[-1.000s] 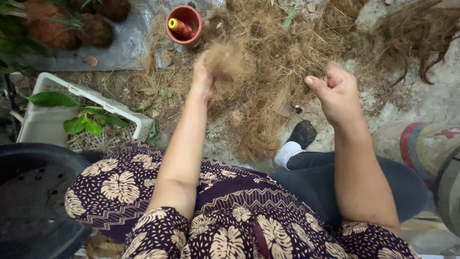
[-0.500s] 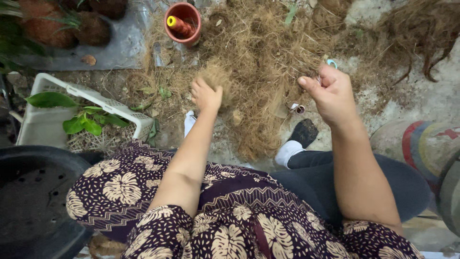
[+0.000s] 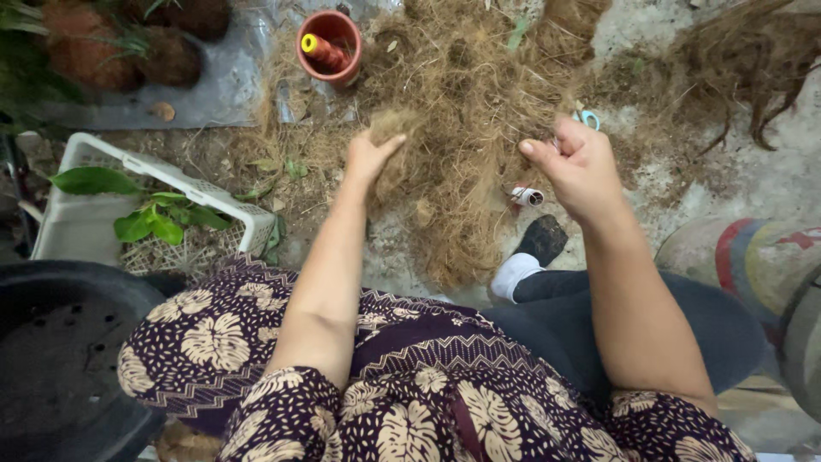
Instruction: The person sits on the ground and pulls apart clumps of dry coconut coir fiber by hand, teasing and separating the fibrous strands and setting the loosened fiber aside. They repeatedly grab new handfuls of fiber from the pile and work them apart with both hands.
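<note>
Outdoor setting, even daylight. Rough grey concrete floor [image 3: 753, 184], stained and dusty. Grey plastic sheet [image 3: 218, 81] spread at upper left. White perforated basket [image 3: 81, 218] with green leaves at left. Black tub [image 3: 60, 342] lower left. Striped round object [image 3: 753, 265] at right edge.

Black tub [image 3: 60, 359] cut by left edge; blue-handled tool [image 3: 587, 118] mostly behind right hand [image 3: 577, 171]

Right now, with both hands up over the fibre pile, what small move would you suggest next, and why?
Probably bring the left hand toward the right hand: the left grips a fibre clump, while the right is closed near the small scissors, apart from it.
</note>
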A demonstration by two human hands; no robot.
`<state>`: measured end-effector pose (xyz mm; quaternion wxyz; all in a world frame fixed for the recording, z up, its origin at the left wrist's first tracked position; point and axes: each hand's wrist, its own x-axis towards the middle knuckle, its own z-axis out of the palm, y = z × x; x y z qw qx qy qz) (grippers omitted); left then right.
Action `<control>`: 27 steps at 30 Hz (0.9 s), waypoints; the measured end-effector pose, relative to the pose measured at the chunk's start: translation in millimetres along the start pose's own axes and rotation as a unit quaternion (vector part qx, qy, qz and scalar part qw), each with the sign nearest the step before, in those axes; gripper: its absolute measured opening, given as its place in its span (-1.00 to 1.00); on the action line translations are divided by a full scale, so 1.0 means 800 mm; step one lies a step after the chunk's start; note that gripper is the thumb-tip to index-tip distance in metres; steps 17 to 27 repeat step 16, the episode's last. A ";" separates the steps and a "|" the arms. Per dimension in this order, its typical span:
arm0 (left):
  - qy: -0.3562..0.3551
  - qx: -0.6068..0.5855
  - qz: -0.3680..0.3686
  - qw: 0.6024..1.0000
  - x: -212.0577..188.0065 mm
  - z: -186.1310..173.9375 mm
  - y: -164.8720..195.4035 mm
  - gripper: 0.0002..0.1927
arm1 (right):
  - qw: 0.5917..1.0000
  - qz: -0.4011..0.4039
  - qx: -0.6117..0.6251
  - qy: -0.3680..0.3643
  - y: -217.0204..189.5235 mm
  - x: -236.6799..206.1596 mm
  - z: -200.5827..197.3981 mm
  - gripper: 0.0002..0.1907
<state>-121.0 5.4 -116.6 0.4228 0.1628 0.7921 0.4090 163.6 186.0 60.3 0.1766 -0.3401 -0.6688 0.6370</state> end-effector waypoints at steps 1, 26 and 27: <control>-0.018 -0.057 0.004 0.998 0.003 -0.003 0.020 -0.39 | 1.000 0.002 0.028 -0.012 -0.002 0.002 0.000 -0.84; -0.061 0.557 0.010 0.828 -0.037 -0.025 0.096 -0.52 | 0.998 -0.049 -0.034 -0.017 -0.022 0.009 0.012 -0.80; -0.061 0.557 0.010 0.828 -0.037 -0.025 0.096 -0.52 | 0.998 -0.049 -0.034 -0.017 -0.022 0.009 0.012 -0.80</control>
